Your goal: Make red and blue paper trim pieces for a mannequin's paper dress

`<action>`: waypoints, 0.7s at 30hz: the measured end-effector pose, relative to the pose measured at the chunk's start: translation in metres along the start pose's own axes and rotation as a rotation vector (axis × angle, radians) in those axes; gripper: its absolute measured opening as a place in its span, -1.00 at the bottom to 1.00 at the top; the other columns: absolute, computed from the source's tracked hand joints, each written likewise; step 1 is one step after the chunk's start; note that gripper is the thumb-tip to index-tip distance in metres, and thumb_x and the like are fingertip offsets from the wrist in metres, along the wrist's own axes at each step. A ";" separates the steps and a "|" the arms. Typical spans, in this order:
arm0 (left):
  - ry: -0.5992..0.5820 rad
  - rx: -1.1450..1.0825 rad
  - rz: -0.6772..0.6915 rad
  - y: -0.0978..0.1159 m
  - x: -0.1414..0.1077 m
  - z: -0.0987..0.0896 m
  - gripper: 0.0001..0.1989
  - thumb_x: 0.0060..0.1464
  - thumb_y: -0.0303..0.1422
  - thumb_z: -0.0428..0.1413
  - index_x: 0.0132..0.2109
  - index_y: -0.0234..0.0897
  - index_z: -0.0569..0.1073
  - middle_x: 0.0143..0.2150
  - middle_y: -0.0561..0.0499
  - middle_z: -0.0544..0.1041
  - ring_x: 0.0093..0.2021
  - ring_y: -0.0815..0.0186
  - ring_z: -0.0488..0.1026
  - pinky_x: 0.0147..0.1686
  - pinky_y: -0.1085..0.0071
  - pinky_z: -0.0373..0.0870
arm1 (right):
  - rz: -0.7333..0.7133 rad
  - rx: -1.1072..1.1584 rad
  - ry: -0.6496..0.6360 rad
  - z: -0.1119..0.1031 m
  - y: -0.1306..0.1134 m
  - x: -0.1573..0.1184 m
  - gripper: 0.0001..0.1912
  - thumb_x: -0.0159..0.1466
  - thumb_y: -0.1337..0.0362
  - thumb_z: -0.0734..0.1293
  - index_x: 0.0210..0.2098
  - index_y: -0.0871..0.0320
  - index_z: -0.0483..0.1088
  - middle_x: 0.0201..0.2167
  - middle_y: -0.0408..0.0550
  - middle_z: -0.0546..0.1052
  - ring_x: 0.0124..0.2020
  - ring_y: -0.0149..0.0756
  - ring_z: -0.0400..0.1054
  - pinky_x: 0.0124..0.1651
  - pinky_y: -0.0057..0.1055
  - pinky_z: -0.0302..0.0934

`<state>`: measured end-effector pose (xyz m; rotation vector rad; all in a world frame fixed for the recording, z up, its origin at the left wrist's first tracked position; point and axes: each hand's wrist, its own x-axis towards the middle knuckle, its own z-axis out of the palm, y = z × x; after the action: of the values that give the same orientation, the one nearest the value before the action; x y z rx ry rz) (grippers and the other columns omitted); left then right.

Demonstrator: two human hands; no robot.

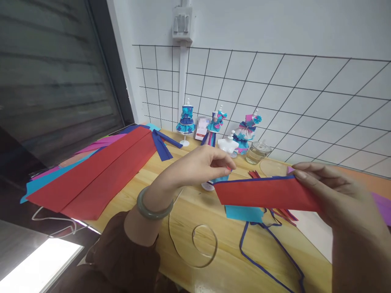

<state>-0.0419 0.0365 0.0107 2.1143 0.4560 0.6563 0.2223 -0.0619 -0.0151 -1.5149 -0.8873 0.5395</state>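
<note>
Nearest, at right, the bare right hand pinches, thumb against fingers, one end of a long red fabric-like strip above the pale wooden table. Its long axis runs left-right; the free left end lies just near of the curled left hand, whose grip I cannot tell. The strip looks flat, slant-ended, dark-blue along its far edge.

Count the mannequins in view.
4: leftmost mannequin in blue; second mannequin, right of the phone; white mannequin, partly behind the left hand; rightmost mannequin, near the glass.
</note>
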 end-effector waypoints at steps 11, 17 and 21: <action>-0.130 0.172 -0.032 0.006 0.004 0.009 -0.85 0.07 -0.30 0.05 -0.28 -0.27 0.44 -0.55 0.14 0.24 -0.55 0.48 0.20 -0.56 0.52 0.09 | -0.021 -0.010 0.012 0.000 -0.014 -0.011 -0.64 -0.14 0.09 0.51 -0.36 0.09 0.49 -0.47 -0.13 0.47 -0.51 -0.42 0.33 -0.57 -0.60 0.22; -0.299 0.207 -0.002 0.003 -0.002 0.002 -0.77 0.01 -0.45 0.08 -0.14 -0.27 0.47 -0.37 0.03 0.50 -0.38 0.41 0.42 -0.44 0.52 0.24 | -0.047 0.028 0.014 -0.005 -0.010 -0.006 -0.65 -0.14 0.11 0.52 -0.37 0.09 0.49 -0.46 -0.12 0.47 -0.50 -0.40 0.33 -0.58 -0.58 0.24; -0.278 0.233 -0.074 0.006 -0.005 0.001 -0.78 0.07 -0.24 0.08 -0.24 -0.29 0.49 -0.61 0.09 0.40 -0.55 0.43 0.36 -0.55 0.52 0.16 | -0.032 0.035 0.004 -0.006 -0.004 0.000 -0.63 -0.17 0.11 0.53 -0.38 0.10 0.50 -0.46 -0.10 0.50 -0.51 -0.38 0.35 -0.59 -0.56 0.25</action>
<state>-0.0447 0.0298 0.0141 2.3517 0.4696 0.2702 0.2260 -0.0660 -0.0108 -1.4672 -0.8930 0.5264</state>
